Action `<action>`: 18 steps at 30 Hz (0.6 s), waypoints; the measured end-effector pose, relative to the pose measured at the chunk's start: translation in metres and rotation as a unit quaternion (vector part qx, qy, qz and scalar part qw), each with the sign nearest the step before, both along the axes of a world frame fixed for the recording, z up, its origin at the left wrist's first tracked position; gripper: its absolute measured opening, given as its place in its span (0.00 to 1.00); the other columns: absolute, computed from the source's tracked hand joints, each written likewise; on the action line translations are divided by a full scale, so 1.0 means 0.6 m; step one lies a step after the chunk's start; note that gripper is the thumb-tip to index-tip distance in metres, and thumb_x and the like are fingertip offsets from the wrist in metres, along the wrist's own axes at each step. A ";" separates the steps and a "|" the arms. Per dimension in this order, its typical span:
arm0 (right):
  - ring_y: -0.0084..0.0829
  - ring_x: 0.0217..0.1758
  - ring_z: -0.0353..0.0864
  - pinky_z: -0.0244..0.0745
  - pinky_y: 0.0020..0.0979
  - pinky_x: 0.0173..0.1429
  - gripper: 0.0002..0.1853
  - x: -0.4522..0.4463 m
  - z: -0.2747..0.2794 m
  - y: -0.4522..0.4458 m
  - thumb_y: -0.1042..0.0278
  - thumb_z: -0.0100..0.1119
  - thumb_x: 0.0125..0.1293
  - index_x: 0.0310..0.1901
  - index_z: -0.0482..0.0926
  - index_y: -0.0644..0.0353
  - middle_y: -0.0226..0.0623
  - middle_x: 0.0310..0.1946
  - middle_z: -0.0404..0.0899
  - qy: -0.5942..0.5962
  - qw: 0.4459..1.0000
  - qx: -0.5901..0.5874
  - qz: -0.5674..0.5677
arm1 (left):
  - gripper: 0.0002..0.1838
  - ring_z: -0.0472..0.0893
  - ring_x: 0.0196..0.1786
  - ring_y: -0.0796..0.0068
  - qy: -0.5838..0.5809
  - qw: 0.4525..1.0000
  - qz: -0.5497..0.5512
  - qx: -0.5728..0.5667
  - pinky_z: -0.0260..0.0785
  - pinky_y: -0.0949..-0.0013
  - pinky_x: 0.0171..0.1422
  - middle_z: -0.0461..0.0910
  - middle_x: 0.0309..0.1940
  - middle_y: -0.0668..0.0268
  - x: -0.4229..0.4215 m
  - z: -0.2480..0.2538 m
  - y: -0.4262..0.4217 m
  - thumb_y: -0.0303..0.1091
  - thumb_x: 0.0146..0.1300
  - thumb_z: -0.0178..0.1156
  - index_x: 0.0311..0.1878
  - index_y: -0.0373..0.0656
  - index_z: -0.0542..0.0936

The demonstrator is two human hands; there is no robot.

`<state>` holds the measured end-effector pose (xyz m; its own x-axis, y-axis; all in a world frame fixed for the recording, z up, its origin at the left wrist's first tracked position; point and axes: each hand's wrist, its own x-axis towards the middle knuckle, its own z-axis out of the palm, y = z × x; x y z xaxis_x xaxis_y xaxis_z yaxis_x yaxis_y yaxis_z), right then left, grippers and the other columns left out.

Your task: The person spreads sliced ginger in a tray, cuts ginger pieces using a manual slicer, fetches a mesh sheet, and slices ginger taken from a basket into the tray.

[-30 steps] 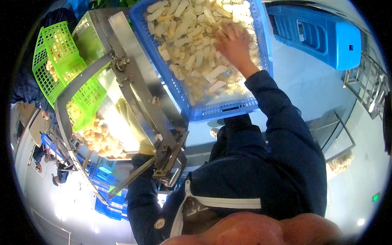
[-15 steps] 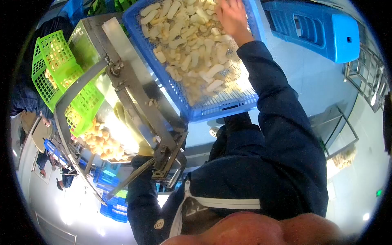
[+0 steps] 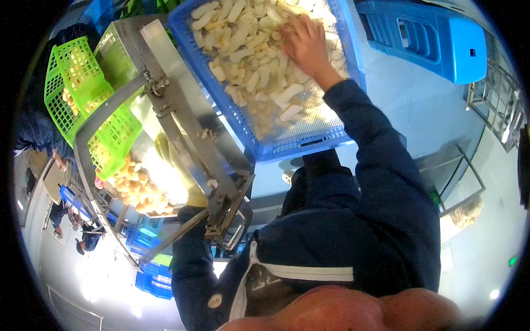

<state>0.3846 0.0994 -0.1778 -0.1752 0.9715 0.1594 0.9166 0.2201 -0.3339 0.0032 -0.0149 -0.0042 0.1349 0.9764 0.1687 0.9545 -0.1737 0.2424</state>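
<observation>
My bare right hand [image 3: 307, 45] rests on pale, elongated slices [image 3: 256, 41] that look like sliced mushroom. Its fingers are spread and pointing away from me, and their tips lie among the pieces. The slices are spread over the perforated bottom of a blue plastic crate [image 3: 276, 151]. My left hand [image 3: 179, 171], in a yellowish glove, is partly behind the metal bar of a machine [image 3: 187, 138]. Its visible fingers are stretched out beside a heap of small brownish-orange mushrooms [image 3: 138, 190]. I see nothing held in it, though part is hidden.
Green plastic baskets [image 3: 113, 129] with more mushrooms stand on the left, behind a curved metal arm [image 3: 83, 146]. A blue stool [image 3: 425, 41] lies at upper right. A metal frame [image 3: 469, 171] stands lower right. People [image 3: 88, 240] are in the left background.
My right hand has moved from the crate's far right edge down and slightly left, onto the slices. The left hand stays at about the same place behind the bar.
</observation>
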 end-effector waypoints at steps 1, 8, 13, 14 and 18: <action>0.45 0.74 0.58 0.50 0.62 0.72 0.26 -0.012 0.010 -0.030 0.52 0.60 0.65 0.65 0.73 0.41 0.37 0.69 0.64 -0.011 1.000 -0.028 0.008 | 0.22 0.59 0.76 0.51 0.000 1.000 -0.001 0.001 0.54 0.55 0.79 0.62 0.73 0.54 -0.001 0.001 0.000 0.29 0.73 0.46 0.68 0.38 0.66; 0.45 0.77 0.55 0.45 0.69 0.72 0.27 -0.076 0.030 -0.108 0.47 0.57 0.65 0.66 0.71 0.36 0.34 0.72 0.61 0.024 0.995 -0.063 0.071 | 0.21 0.59 0.76 0.51 0.002 1.000 -0.001 -0.002 0.54 0.55 0.79 0.62 0.73 0.55 -0.004 0.003 -0.004 0.29 0.73 0.46 0.68 0.38 0.66; 0.44 0.76 0.57 0.47 0.66 0.73 0.27 -0.156 0.009 -0.021 0.50 0.60 0.63 0.64 0.73 0.37 0.34 0.70 0.64 0.062 0.996 -0.036 0.051 | 0.21 0.59 0.76 0.51 0.003 1.000 -0.004 0.002 0.54 0.56 0.79 0.62 0.73 0.55 -0.004 0.000 -0.002 0.29 0.73 0.46 0.67 0.38 0.67; 0.43 0.75 0.58 0.47 0.64 0.73 0.27 -0.171 0.007 -0.016 0.51 0.61 0.62 0.64 0.73 0.38 0.34 0.69 0.65 0.065 0.995 -0.036 0.061 | 0.21 0.59 0.76 0.51 0.003 1.000 -0.005 0.004 0.54 0.56 0.79 0.62 0.73 0.55 -0.005 0.001 -0.002 0.29 0.73 0.46 0.67 0.38 0.67; 0.42 0.74 0.61 0.51 0.61 0.72 0.25 -0.197 0.026 -0.032 0.54 0.62 0.61 0.62 0.75 0.41 0.35 0.67 0.68 0.061 0.993 -0.055 0.086 | 0.21 0.59 0.76 0.52 0.005 1.000 -0.006 0.005 0.54 0.56 0.79 0.63 0.72 0.55 -0.008 0.000 -0.003 0.29 0.73 0.46 0.67 0.38 0.67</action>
